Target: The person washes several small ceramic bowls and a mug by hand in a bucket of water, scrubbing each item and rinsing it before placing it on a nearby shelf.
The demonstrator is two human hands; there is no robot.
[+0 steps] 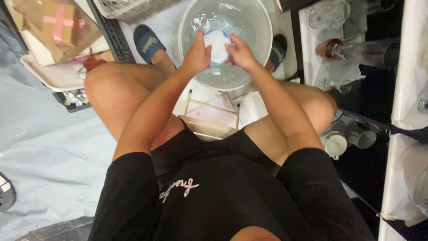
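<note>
I sit on a low stool with a large clear basin (263,27) of water on the floor between my feet. My left hand (197,56) and my right hand (240,52) both grip a small white bowl with a blue rim (217,44), held over the water. The hands close on it from either side.
Glassware (329,13) and a reddish glass (330,47) lie on a white surface at the right. Two cups (335,143) stand on the floor by my right knee. A cardboard box (60,22), a tray (53,76) and a crate (129,9) sit at the upper left.
</note>
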